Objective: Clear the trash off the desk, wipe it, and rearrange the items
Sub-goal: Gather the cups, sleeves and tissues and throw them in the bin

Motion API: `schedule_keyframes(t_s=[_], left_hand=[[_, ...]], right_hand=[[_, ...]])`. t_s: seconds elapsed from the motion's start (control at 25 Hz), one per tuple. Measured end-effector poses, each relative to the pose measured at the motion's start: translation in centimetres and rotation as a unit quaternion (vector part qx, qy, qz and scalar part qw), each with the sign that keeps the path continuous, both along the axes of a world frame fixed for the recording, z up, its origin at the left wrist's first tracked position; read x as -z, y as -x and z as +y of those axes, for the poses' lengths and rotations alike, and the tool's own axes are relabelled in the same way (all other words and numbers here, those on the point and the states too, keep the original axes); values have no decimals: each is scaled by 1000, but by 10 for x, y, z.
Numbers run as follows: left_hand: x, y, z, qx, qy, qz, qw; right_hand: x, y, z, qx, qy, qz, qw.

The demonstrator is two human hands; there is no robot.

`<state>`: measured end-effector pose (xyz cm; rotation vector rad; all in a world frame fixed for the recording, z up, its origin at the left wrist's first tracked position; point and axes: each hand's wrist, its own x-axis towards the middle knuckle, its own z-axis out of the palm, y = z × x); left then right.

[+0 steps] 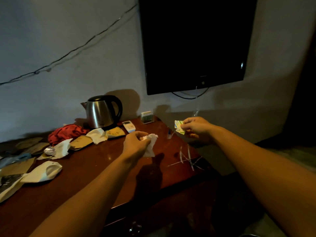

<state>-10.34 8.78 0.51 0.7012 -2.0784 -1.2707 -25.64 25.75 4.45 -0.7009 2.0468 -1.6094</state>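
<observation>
head view: left grip [136, 142] clutches tissue [151, 146], right grip [196, 129] pinches wrappers [178, 126].

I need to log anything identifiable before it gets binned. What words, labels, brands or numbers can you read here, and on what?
No text can be read.
Green-and-white printed wrapper in the right hand: print blurred.
White remote control: display and buttons too small.
Small clear box holding green packets: unreadable.
Black wall television: logo too dim.
</observation>
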Motion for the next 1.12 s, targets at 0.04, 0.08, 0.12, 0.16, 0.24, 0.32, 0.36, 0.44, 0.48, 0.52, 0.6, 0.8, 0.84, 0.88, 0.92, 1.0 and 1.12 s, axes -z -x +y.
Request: schedule_keyframes(t_s=[0.04,0.08,0.12,0.16,0.24,0.32,0.36,0.44,0.48,0.52,0.6,0.8,0.84,0.88,0.92,1.0,1.12], left_hand=[[-1,7,11,13,7,4,1000],[-2,13,21,26,7,9,1000],[-3,21,34,40,0,12,999],[-3,29,44,53,-11,14,998],[-1,46,68,74,-19,6,997],[5,63,94,93,-23,-3,995],[9,72,108,106,-22,-8,994],[17,87,137,129,-16,-20,991],[22,94,152,139,-10,-28,990],[27,102,167,151,-5,-38,988],[39,116,196,172,7,-55,983],[89,145,254,229,59,-94,967],[102,149,262,237,73,-108,963],[116,152,268,238,84,-123,960],[132,155,274,234,85,-140,958],[163,160,280,219,66,-169,959],[212,163,284,225,36,-205,952]], right_hand=[[0,3,15,13,5,-8,1000],[1,8,30,27,4,-11,1000],[2,12,47,41,0,-8,999],[3,16,63,52,-5,-3,999],[6,23,94,66,-19,5,998],[12,29,122,86,-31,1,996],[15,32,136,99,-36,-3,994],[27,38,162,122,-47,-10,991],[34,43,173,135,-51,-16,989],[42,47,187,149,-56,-24,987],[57,53,211,172,-70,-39,982],[106,62,263,217,-120,-61,967],[119,65,272,218,-135,-63,965],[133,67,279,219,-151,-66,962],[149,70,286,219,-163,-74,959],[179,72,295,209,-183,-93,956],[231,73,303,192,-230,-112,947]])
